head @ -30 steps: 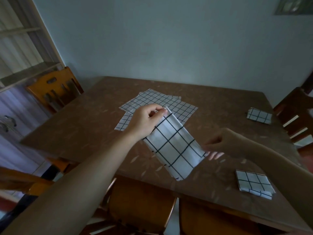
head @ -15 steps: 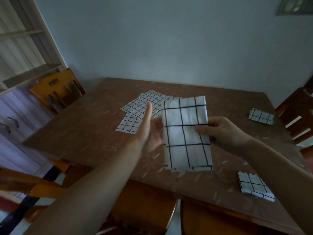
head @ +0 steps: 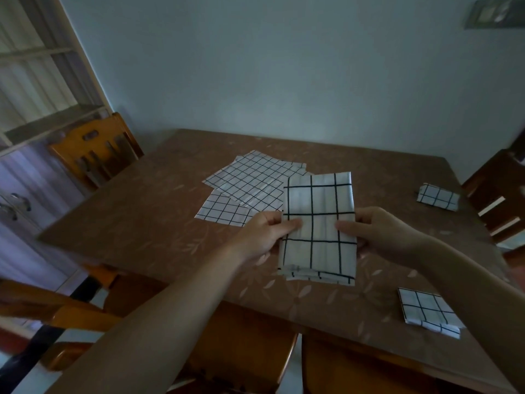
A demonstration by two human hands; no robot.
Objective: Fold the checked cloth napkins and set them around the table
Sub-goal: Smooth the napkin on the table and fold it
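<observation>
Two hands hold one checked napkin [head: 318, 223] above the near middle of the bench [head: 136, 223]. It is already folded into a long strip, with layered edges showing at its near end. The left hand [head: 264, 237] grips the strip's left edge and the right hand [head: 380, 234] its right edge; on each, the thumb lies on top and the fingers [head: 360, 248] are curled beneath, clamped on the cloth.

The step in hand is judged to be the next fold, which would halve the strip into a square. For a clean result, the near end should be brought up to meet the far end, the black grid lines matched, and the crease pressed flat on the bench rather than in the air. The loose layers at the near end could slip apart if the grip is relaxed too soon.

Behind the strip, a stack of unfolded napkins [head: 255, 180] lies spread on the bench, partly hidden by it. One folded napkin [head: 426, 311] is set at the near right edge and another [head: 437, 196] at the far right side. Wooden chairs [head: 93, 146] stand around the bench; none is seen to obstruct the fold. Places on the left side appear not yet served.
</observation>
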